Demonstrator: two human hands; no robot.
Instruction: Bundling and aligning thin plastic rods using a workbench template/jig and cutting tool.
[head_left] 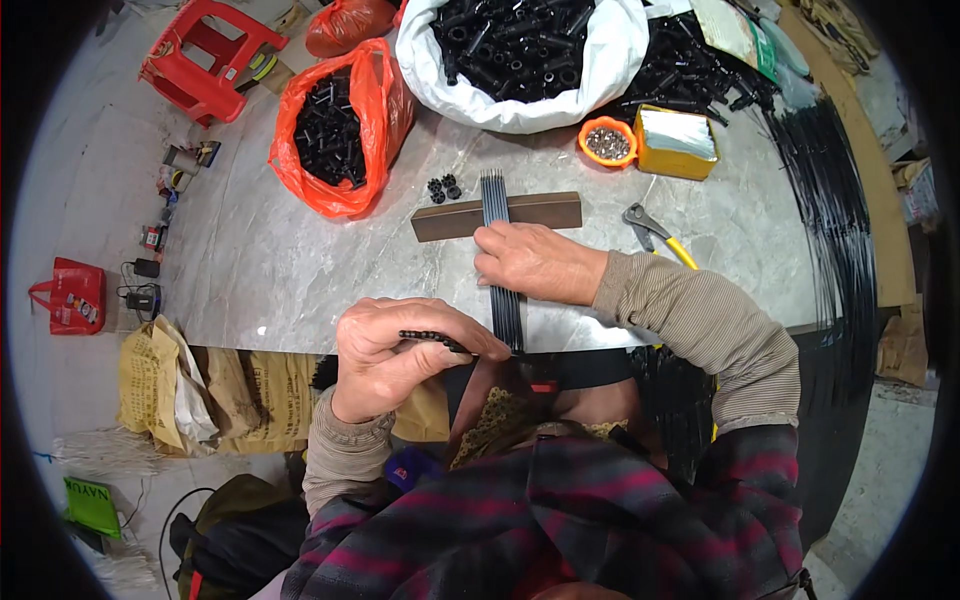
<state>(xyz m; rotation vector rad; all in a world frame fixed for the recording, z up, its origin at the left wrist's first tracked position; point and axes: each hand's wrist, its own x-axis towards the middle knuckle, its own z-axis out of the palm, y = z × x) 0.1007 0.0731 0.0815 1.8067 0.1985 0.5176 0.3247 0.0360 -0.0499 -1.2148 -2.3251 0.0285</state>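
A bundle of thin black rods (507, 320) lies side by side across a brown bar (450, 219), with bare grey tips beyond it. My right hand (545, 262) is closed over these rods just on the near side of the bar, fingertips at their left edge. At the table's front edge, my left hand (395, 350) is closed around a row of small black pieces (432, 337) showing between thumb and fingers. Its fingertips reach the rods' near ends, which they partly hide. Several small black ribbed caps (444, 188) lie left of the rods' tips.
A red bag (385, 150) and a white sack (500, 118) hold black parts. Beside them stand an orange bowl (607, 143) of small metal pieces and a yellow box (680, 160). Yellow-handled pliers (660, 235) lie right of the bar. Long black rods (835, 220) cover the right edge.
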